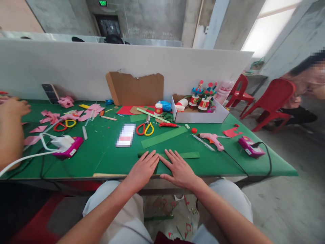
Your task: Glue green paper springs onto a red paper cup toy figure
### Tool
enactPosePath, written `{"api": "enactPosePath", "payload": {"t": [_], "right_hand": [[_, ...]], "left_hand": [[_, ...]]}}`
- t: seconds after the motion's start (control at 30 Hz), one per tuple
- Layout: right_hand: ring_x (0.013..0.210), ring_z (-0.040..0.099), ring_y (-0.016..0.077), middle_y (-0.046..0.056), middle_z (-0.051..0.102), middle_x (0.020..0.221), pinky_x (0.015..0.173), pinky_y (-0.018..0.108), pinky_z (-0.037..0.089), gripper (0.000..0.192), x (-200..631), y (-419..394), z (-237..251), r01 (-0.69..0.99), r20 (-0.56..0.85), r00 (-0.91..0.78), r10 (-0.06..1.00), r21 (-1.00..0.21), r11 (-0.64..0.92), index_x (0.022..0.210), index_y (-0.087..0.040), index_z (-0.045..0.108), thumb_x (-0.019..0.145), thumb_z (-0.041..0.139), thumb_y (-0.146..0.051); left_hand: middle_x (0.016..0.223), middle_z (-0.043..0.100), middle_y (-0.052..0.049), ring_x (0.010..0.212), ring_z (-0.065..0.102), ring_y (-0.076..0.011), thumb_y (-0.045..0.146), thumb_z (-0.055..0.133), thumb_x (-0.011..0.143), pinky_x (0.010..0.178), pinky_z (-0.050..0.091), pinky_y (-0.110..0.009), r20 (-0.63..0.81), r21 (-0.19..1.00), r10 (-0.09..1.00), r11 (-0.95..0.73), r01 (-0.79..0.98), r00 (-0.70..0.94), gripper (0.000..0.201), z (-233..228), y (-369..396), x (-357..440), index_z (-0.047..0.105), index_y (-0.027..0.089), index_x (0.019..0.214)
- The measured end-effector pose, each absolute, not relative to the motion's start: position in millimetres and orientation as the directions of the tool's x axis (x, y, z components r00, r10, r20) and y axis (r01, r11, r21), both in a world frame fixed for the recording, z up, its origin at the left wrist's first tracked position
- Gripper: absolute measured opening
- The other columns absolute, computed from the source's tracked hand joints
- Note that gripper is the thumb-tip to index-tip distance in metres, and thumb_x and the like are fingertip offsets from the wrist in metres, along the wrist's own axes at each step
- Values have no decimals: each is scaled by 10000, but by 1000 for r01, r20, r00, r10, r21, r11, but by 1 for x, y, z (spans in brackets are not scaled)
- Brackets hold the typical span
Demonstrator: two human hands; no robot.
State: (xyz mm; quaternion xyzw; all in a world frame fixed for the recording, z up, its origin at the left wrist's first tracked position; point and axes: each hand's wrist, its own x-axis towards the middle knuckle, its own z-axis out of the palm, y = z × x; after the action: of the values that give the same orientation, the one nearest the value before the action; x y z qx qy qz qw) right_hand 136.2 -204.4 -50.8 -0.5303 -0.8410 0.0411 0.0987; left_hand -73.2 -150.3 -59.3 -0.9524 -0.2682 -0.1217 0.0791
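Note:
Near the table's front edge lies a narrow strip of green paper (190, 155); its left end looks rolled or folded over. My left hand (145, 169) rests on its left part, palm down with fingers stretched out. Beside it my right hand (179, 169) lies flat on the strip too, fingers spread, and the two hands meet at the fingertips. What lies under the palms is hidden. Just beyond is a wider green paper strip (164, 137). Scissors with red and yellow handles (145, 129) and a phone (125, 135) lie farther back.
At right lie a pink glue gun (213, 139), a clear stick (203, 142) and a purple power strip (251, 147). A white box (200, 117) holds paper-cup figures. Another power strip (68, 149) with cables, pink paper scraps (49, 117) and another person's arm (11, 132) are at left.

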Motion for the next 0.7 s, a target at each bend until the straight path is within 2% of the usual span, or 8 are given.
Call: {"api": "enactPosePath", "payload": {"t": [0.07,0.13,0.23,0.3,0.37,0.43,0.57,0.7], "right_hand": [[1431,278,339,177,335,1535,1151,542,272,731,136,-204,-50,881,117,-422,899,-180,437,1474,-237,380,878,465,-652],[1429,279,346,181,331,1537,1149,547,271,730,136,-204,-50,880,114,-420,900,-192,435,1471,-243,386,874,466,-657],[1428,278,353,193,321,1539,1148,558,263,735,137,-205,-49,877,106,-418,902,-212,431,1466,-234,396,871,470,-659],[1425,289,352,185,339,1533,1145,566,264,723,137,-205,-48,872,111,-416,903,-235,431,1451,-241,424,865,476,-662],[1414,324,337,167,386,1513,1138,566,281,696,139,-203,-48,863,134,-402,906,-276,424,1439,-247,441,869,492,-643],[1391,372,323,158,440,1481,1131,568,297,684,141,-197,-46,860,179,-361,916,-316,400,1443,-240,430,868,539,-595],[1313,472,317,160,524,1407,1108,587,322,703,142,-183,-41,863,195,-304,933,-358,356,1441,-218,421,840,627,-519],[1324,453,305,135,519,1417,1116,584,307,600,136,-181,-41,832,213,-385,898,-341,438,1422,-245,450,878,600,-448]], "left_hand": [[1346,584,-120,1317,456,-242,54,394,882,1079,364,-429,364,-19,555,-798,602,748,438,-51,-144,-83,582,136,1269],[1218,653,-124,1186,548,-244,150,414,932,999,433,-417,427,112,686,-687,718,589,335,-41,-132,-95,642,147,1177],[934,695,-84,911,619,-225,294,564,891,830,507,-381,337,290,832,-537,792,441,252,-34,-115,-108,688,167,1070],[846,664,-46,806,616,-185,283,619,850,744,513,-316,256,396,858,-514,761,446,182,-36,-112,-111,717,186,970],[855,640,-31,760,610,-145,218,598,851,694,505,-260,244,474,842,-537,698,482,136,-41,-116,-111,730,198,876],[929,632,-33,765,612,-124,148,545,861,694,505,-240,306,482,804,-592,646,509,199,-47,-123,-111,734,208,850],[1121,611,-61,813,615,-116,29,470,830,769,525,-262,438,374,700,-712,594,563,337,-57,-133,-114,735,217,921],[1104,636,-74,946,610,-164,-30,464,776,851,526,-307,380,268,655,-753,601,653,412,-62,-134,-115,731,217,970]]}}
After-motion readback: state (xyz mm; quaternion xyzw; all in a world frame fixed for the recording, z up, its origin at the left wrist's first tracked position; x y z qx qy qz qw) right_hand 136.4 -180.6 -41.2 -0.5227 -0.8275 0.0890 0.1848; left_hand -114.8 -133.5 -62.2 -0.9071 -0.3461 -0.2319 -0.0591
